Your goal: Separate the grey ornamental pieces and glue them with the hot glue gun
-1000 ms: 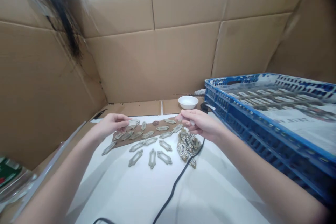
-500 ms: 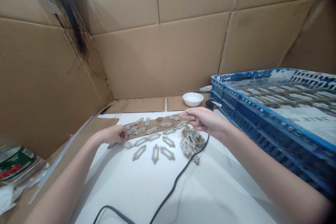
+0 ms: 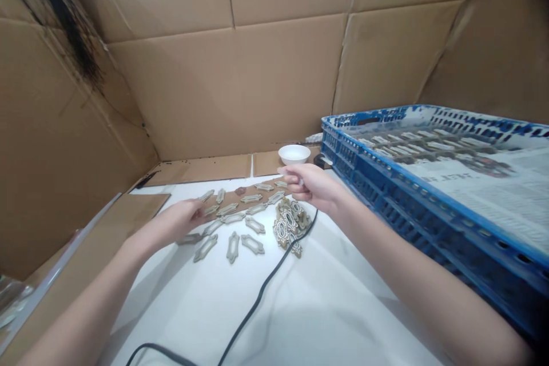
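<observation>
My left hand (image 3: 189, 217) is over the left end of a brown cardboard strip (image 3: 240, 191), fingers curled down among small oblong metal frames (image 3: 233, 247) with pointed ends. Whatever its fingertips hold is hidden. Several of these pale frames lie spread on the strip and the white tabletop. My right hand (image 3: 311, 184) is raised beyond a heap of patterned metal pieces (image 3: 289, 223), thumb and fingers pinched together. A small pale tip shows at those fingers, too blurred to name.
A white bowl (image 3: 294, 154) stands at the back. On the right is a blue plastic crate (image 3: 364, 166) holding rows of similar pieces and newspaper (image 3: 484, 189). A black cable (image 3: 261, 291) crosses the table past the heap. Cardboard walls (image 3: 231, 86) enclose the workspace.
The view has swung right, showing more newspaper in the crate. My left hand has shifted right across the frames, onto the strip's left end. My right hand stays pinched near the bowl.
</observation>
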`<state>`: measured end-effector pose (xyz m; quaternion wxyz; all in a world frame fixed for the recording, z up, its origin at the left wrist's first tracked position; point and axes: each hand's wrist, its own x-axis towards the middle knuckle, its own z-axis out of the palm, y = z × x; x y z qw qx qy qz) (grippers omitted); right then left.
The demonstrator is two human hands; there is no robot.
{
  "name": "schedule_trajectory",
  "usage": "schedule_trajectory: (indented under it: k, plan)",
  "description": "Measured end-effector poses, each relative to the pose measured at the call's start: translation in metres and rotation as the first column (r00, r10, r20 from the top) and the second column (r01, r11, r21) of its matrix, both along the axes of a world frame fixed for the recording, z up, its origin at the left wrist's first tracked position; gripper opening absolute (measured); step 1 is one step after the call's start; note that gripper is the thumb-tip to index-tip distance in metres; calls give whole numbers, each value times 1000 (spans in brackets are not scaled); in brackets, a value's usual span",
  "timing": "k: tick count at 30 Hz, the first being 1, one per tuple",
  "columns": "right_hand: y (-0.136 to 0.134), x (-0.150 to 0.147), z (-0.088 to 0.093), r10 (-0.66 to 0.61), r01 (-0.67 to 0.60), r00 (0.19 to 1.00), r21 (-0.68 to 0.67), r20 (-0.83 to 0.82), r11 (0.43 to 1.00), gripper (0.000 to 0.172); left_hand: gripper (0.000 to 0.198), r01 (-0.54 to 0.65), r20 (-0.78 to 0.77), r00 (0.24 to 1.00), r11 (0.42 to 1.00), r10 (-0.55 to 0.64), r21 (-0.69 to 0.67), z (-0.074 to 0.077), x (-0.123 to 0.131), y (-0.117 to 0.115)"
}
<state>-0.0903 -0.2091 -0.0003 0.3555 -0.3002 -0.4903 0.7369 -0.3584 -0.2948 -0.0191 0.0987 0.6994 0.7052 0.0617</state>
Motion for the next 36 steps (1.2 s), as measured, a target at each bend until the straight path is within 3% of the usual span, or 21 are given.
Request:
schedule_trajectory:
  k: [3, 5, 10, 16, 21, 26, 29, 34, 36]
  plan:
    - [1, -2, -2, 3, -3, 1000, 18, -2, 1000, 22, 28, 181, -6, 984, 982, -181, 47, 5, 47, -1]
    - [2, -3, -4, 4, -4, 1000, 12, 3, 1000, 22, 31, 282, 2, 959, 959, -282, 29, -2, 78, 0]
    - [3, -5, -6, 4, -4, 1000, 6, 2, 1000, 21, 49, 286, -24, 958, 958, -285, 35, -35, 124, 14]
    - [2, -4, -2, -20, 20, 1000, 4, -16, 1000, 21, 42, 189, 66, 979, 980, -192, 59, -53, 130, 27]
    - [5, 3, 5, -78, 79, 996, 15, -33, 997, 22, 33, 178, 179, 966, 982, -187, 66, -56, 129, 29]
    - [8, 6, 5, -92, 93, 995, 13, -30, 996, 22, 40, 161, 339, 925, 985, -170, 55, -49, 126, 25]
    - [7, 4, 1, -40, 40, 999, 0, -27, 999, 24, 38, 143, 539, 833, 990, -127, 13, -37, 118, 18]
    - [-1, -7, -8, 130, -130, 991, -9, 33, 991, 27, 33, 68, 870, 489, 997, -65, 36, -29, 104, 0]
    - [-7, -13, -12, 207, -207, 976, 3, 68, 978, 26, 31, 21, 905, 413, 994, -106, 107, -32, 101, -5]
